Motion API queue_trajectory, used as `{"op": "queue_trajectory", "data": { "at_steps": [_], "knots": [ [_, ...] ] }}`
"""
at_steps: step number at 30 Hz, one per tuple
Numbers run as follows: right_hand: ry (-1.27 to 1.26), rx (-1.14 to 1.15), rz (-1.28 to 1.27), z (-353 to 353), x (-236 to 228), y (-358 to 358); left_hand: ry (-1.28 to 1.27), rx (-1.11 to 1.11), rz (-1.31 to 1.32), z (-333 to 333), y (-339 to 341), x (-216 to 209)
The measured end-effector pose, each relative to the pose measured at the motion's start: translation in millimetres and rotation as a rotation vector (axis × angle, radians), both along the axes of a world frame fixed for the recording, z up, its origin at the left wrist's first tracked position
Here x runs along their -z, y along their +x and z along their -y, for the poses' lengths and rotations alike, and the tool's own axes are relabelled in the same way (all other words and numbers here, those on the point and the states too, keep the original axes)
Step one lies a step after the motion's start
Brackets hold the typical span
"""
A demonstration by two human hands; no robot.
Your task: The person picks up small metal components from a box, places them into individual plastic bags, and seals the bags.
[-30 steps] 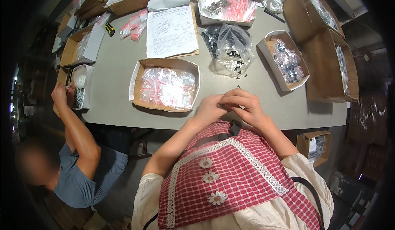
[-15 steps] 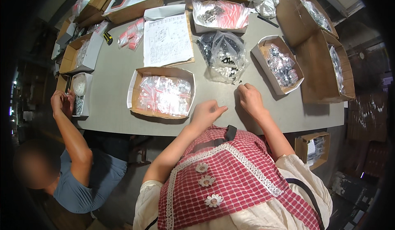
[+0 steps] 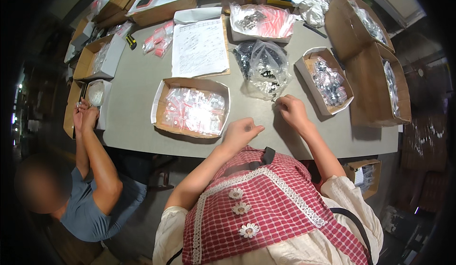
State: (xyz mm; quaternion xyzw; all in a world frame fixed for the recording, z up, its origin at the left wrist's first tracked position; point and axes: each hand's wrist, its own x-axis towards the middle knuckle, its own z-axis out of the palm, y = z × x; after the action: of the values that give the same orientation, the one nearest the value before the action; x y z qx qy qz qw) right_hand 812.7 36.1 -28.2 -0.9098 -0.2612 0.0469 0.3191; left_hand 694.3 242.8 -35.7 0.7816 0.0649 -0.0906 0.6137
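My right hand point(image 3: 293, 111) is at the near edge of an open clear plastic bag point(image 3: 266, 87) of small black parts. Its thumb and index finger are pinched on a small black part point(image 3: 275, 101), too small to identify. My left hand point(image 3: 241, 134) is beside the right corner of a cardboard tray point(image 3: 156, 104), its fingers curled and thumb pointing right. A dark spot shows inside that curl, but what it holds is hidden. The tray is full of small zip bags point(image 3: 192, 108) with red edges and pale round pieces.
Printed sheets point(image 3: 199, 49) lie behind the tray. A box of red-edged bags point(image 3: 261, 38) stands at the back, and a box of filled bags point(image 3: 311, 82) at right beside tall cartons point(image 3: 373, 94). At left, a co-worker's hands point(image 3: 84, 115) are over a white-sided box point(image 3: 102, 111).
My right hand has closed on a small black part near the bag's edge. My left hand stays nearly still. The co-worker's hands have shifted at the left box. The view has moved slightly.
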Motion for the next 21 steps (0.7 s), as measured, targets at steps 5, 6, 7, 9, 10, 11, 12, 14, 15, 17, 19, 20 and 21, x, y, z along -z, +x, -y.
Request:
{"op": "queue_trajectory", "data": {
  "at_steps": [5,6,7,9,10,11,12,14,15,17,19,20,21],
  "knots": [
    [0.309,-0.316,-0.052,-29,-64,-44,-0.029,0.004,-0.01,3,2,-6],
    [0.299,-0.397,-0.024,-33,-68,-49,-0.062,-0.019,0.025,5,0,-3],
    [0.3,-0.408,-0.045,-37,-69,-52,-0.096,-0.041,0.061,6,-2,2],
    [0.3,-0.422,-0.08,-42,-73,-55,-0.124,-0.022,0.07,5,-2,-1],
    [0.335,-0.407,-0.045,-43,-75,-56,-0.118,0.013,0.039,2,-3,-4],
    [0.369,-0.393,-0.013,-44,-77,-55,-0.115,0.046,0.006,1,-3,-8],
    [0.402,-0.38,0.018,-45,-78,-55,-0.07,0.07,0.03,0,-2,-11],
    [0.405,-0.42,0.065,-50,-83,-55,0.021,0.12,0.079,-1,-1,-16],
    [0.406,-0.441,0.09,-52,-84,-56,-0.047,0.116,0.091,-1,-3,-12],
    [0.412,-0.44,0.036,-47,-75,-55,-0.183,0.112,0.117,-2,-5,-3],
    [0.414,-0.452,0.017,-40,-73,-51,-0.254,0.109,0.114,-4,-4,-2],
    [0.414,-0.466,0.018,-35,-72,-49,-0.29,0.106,0.107,-5,-4,-4],
    [0.414,-0.48,0.02,-34,-72,-48,-0.337,0.097,0.075,-4,-5,-10]
  ]
}}
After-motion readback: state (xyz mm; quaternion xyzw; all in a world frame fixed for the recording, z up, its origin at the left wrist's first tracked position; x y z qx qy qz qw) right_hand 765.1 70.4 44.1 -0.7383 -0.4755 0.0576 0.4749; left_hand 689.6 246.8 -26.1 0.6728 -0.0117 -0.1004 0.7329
